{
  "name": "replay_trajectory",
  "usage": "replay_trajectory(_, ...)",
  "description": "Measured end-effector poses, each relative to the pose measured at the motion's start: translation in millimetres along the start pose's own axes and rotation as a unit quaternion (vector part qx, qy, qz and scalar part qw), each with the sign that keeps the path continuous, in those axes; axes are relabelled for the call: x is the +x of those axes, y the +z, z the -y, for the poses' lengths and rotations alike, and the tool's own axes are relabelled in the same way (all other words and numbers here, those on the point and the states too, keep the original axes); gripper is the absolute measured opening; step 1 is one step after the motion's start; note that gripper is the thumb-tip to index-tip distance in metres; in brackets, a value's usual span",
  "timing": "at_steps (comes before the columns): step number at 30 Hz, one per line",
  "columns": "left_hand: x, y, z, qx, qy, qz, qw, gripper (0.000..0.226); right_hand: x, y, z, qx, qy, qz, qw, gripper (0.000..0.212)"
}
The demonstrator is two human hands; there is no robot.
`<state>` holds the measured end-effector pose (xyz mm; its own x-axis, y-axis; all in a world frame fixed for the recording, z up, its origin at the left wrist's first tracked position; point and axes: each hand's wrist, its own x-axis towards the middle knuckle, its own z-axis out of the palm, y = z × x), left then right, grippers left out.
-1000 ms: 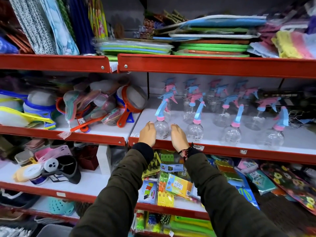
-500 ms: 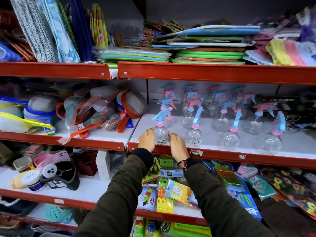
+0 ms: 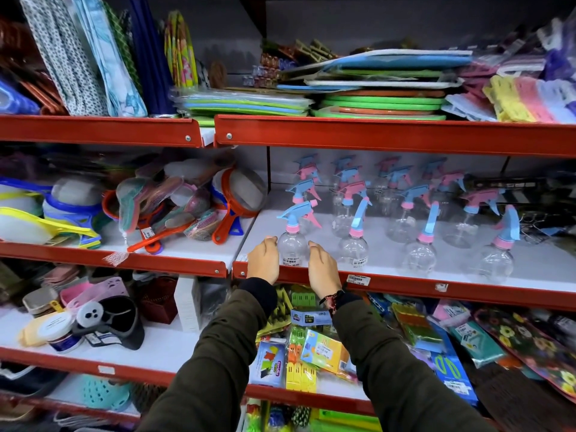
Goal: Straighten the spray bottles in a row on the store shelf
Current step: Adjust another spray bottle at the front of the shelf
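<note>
Several clear spray bottles with blue and pink trigger heads stand on a white shelf with a red front edge [image 3: 405, 283]. The front-left spray bottle [image 3: 291, 246] stands upright near the edge, its nozzle pointing left. My left hand [image 3: 263, 260] cups its left side and my right hand [image 3: 322, 268] cups its right side, fingers curled against the clear body. Other front bottles stand to the right: one [image 3: 353, 247] close by, another [image 3: 420, 254] further along, and a third [image 3: 497, 260] at the far right. More bottles stand in loose rows behind.
Strainers and scrubbers [image 3: 187, 210] crowd the shelf section to the left. The red shelf above [image 3: 374, 135] hangs low over the bottle tops. Packaged goods [image 3: 311, 347] fill the shelf below my arms. Dark wire items [image 3: 536, 219] lie at the far right.
The front-left bottle's head has turned between my hands, the nozzle now pointing more squarely left. Both hands stay on its sides. The camera view has shifted a little.
</note>
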<state>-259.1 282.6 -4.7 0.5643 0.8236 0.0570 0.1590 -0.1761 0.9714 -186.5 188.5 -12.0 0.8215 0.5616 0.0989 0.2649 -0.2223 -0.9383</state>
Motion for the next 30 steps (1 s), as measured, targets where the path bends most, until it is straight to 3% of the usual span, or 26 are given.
replay_trajectory(20, 6.1, 7.9, 8.4, 0.033, 0.012, 0.005, 0.999, 0.051, 1.7, -6.1, 0.1, -0.03, -0.01, 0.051, 0.998, 0.038)
replay_trajectory(26, -8.3, 10.4, 9.7, 0.005, 0.037, -0.064, 0.997, 0.052, -10.9, -24.5, -9.8, 0.027, -0.01, 0.001, 1.0, 0.043)
replay_trajectory(30, -38.3, 32.1, 7.9, -0.044, 0.088, -0.13, 0.987, 0.048, -26.5, -38.8, -24.9, 0.11, -0.021, -0.05, 0.992, 0.058)
